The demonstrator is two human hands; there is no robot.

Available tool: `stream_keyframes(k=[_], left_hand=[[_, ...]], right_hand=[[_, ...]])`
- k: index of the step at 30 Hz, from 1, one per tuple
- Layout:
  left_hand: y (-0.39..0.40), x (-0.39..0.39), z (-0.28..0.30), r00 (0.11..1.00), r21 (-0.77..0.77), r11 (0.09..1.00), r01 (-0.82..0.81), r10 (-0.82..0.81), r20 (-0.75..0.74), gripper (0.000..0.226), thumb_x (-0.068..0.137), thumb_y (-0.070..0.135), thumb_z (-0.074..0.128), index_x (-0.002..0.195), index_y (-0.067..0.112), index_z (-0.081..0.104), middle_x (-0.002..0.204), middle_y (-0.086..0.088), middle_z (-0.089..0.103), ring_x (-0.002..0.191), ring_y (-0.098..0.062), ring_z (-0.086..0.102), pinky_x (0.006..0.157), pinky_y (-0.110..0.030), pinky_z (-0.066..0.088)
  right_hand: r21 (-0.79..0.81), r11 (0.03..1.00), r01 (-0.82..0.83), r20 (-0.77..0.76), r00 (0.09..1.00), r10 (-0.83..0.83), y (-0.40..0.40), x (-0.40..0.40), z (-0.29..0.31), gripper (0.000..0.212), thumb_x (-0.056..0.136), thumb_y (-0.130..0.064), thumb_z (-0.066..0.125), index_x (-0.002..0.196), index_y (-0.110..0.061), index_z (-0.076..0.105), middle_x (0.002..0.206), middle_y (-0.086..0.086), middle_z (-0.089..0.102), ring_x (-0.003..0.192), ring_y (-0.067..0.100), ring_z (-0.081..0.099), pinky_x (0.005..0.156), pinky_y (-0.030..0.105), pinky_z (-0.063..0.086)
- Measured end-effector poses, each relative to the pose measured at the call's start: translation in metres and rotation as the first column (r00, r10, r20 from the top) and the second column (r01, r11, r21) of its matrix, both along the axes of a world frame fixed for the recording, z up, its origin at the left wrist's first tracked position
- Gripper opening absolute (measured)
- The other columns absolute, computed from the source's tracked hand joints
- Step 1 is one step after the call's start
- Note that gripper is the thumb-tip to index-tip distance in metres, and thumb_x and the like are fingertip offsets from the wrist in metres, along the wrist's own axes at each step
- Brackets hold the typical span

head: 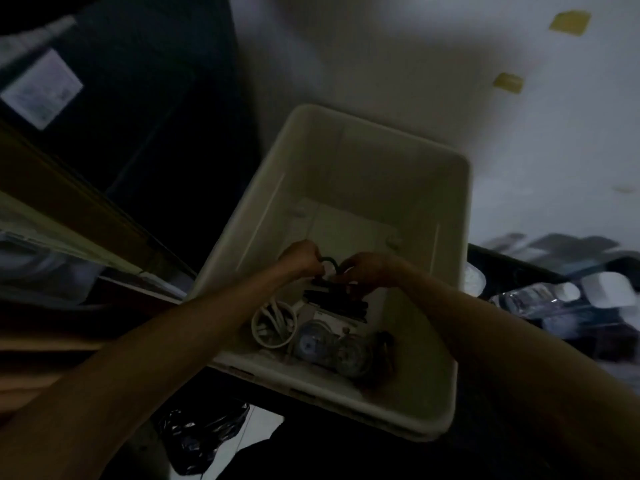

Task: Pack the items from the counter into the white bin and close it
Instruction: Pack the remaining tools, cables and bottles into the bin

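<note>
While both forearms reach forward and down into the bin, the scene reads as follows:

Left hand [300, 258]: wrist bent downward over the bin floor, fingers curled together and pinching the left end of a dark cable loop [327, 262]; the forearm runs in from the lower left.

Right hand [367, 270]: knuckles up, fingers curled and closed on the right end of the same loop, fingertips touching the dark bundle below; the forearm comes in from the lower right.

Dark cable loop: a small arch rising between the two sets of fingers, both ends hidden in the grips.

Dark bundle [334, 301]: a flat black stack lying just under and nearer the person than the fingers; the picture is too dim to tell what it is.

White bin [363, 157]: open, no lid on it, its far half bare beyond the fingers; both hands are inside its walls.

White coiled cable [273, 325]: on the bin floor, below the left fingers, toward the near wall.

Two round clear objects [329, 348]: side by side against the near wall, below the right fingers; blurred.

Counter [554, 299]: to the right of the right forearm, carrying clear plastic bottles [533, 301] and other blurred items.

Black bag [204, 434]: low beneath the left forearm, outside the bin.
</note>
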State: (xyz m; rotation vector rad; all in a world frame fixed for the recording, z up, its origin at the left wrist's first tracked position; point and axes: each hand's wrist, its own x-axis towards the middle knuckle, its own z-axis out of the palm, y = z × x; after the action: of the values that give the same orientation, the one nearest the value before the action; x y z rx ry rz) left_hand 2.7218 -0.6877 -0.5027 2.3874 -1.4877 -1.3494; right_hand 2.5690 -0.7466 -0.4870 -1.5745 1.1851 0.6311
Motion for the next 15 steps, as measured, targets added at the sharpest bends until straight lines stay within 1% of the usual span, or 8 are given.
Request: stream_keyframes(k=[2,4,5,8,10,12,14,15], left_hand=[[-0.003,-0.002,-0.004,0.999,0.013,0.999,0.040,-0.040,0.027,0.034,0.081,0.025,0.072,0.109,0.004,0.068,0.111,-0.011,0.068,0.098,-0.026,0.064,0.074,-0.031,0.051],[-0.005,-0.003,-0.009,0.997,0.051,0.997,0.065,-0.068,0.047,0.039,0.087,0.024,0.063,0.119,0.001,0.061,0.125,-0.015,0.061,0.108,-0.028,0.060,0.084,-0.030,0.049],[-0.006,-0.005,-0.009,0.997,0.081,0.994,0.070,-0.073,0.033,0.045,0.091,0.025,0.058,0.128,-0.001,0.054,0.132,-0.017,0.056,0.115,-0.029,0.057,0.087,-0.029,0.047],[-0.007,-0.011,-0.006,0.997,0.166,0.983,0.075,-0.069,-0.046,0.059,0.097,0.029,0.050,0.144,-0.004,0.033,0.146,-0.019,0.042,0.128,-0.032,0.048,0.099,-0.032,0.044],[-0.007,-0.012,-0.002,0.993,0.190,0.977,0.094,-0.080,-0.083,0.059,0.097,0.028,0.049,0.142,-0.008,0.035,0.146,-0.022,0.042,0.130,-0.034,0.047,0.102,-0.037,0.043],[-0.007,-0.011,-0.003,0.990,0.211,0.970,0.123,-0.104,-0.098,0.052,0.096,0.024,0.050,0.137,-0.007,0.043,0.137,-0.022,0.051,0.116,-0.032,0.056,0.088,-0.036,0.051],[-0.004,-0.010,-0.006,0.986,0.218,0.963,0.160,-0.144,-0.087,0.035,0.094,0.022,0.051,0.121,0.000,0.060,0.110,-0.016,0.063,0.093,-0.024,0.058,0.069,-0.028,0.048],[-0.003,-0.010,-0.007,0.981,0.229,0.955,0.189,-0.176,-0.076,0.030,0.094,0.021,0.053,0.112,0.000,0.064,0.101,-0.012,0.064,0.088,-0.022,0.057,0.068,-0.027,0.045]], right_hand=[[-0.132,0.984,-0.121,-0.100,0.989,0.108,0.000,-0.002,-0.004,0.034,0.095,-0.023,0.062,0.122,-0.004,0.062,0.113,0.013,0.068,0.099,0.027,0.068,0.088,0.034,0.056],[-0.187,0.914,-0.359,-0.259,0.916,0.307,0.006,-0.004,-0.012,0.036,0.098,-0.028,0.055,0.123,-0.004,0.063,0.122,0.014,0.065,0.108,0.027,0.064,0.088,0.031,0.051],[-0.184,0.868,-0.461,-0.310,0.865,0.394,0.011,-0.004,-0.015,0.039,0.098,-0.034,0.054,0.121,-0.004,0.065,0.121,0.013,0.065,0.105,0.026,0.064,0.085,0.030,0.049],[-0.099,0.831,-0.547,-0.324,0.808,0.493,0.023,0.002,-0.023,0.034,0.093,-0.040,0.061,0.093,-0.007,0.070,0.086,0.009,0.064,0.072,0.019,0.057,0.069,0.026,0.045],[-0.123,0.802,-0.585,-0.306,0.791,0.530,0.030,0.007,-0.029,0.037,0.092,-0.042,0.062,0.094,-0.006,0.070,0.075,0.004,0.057,0.069,0.018,0.054,0.069,0.026,0.044],[-0.169,0.790,-0.590,-0.313,0.792,0.525,0.037,0.007,-0.038,0.037,0.094,-0.036,0.060,0.105,-0.002,0.068,0.087,0.008,0.063,0.078,0.021,0.057,0.069,0.027,0.042],[-0.200,0.799,-0.567,-0.285,0.814,0.506,0.041,0.005,-0.045,0.034,0.094,-0.030,0.060,0.110,0.000,0.067,0.108,0.014,0.067,0.089,0.025,0.063,0.070,0.029,0.042],[-0.211,0.800,-0.562,-0.273,0.820,0.504,0.042,0.003,-0.048,0.034,0.093,-0.029,0.062,0.111,0.000,0.066,0.113,0.015,0.067,0.092,0.026,0.063,0.070,0.030,0.043]])
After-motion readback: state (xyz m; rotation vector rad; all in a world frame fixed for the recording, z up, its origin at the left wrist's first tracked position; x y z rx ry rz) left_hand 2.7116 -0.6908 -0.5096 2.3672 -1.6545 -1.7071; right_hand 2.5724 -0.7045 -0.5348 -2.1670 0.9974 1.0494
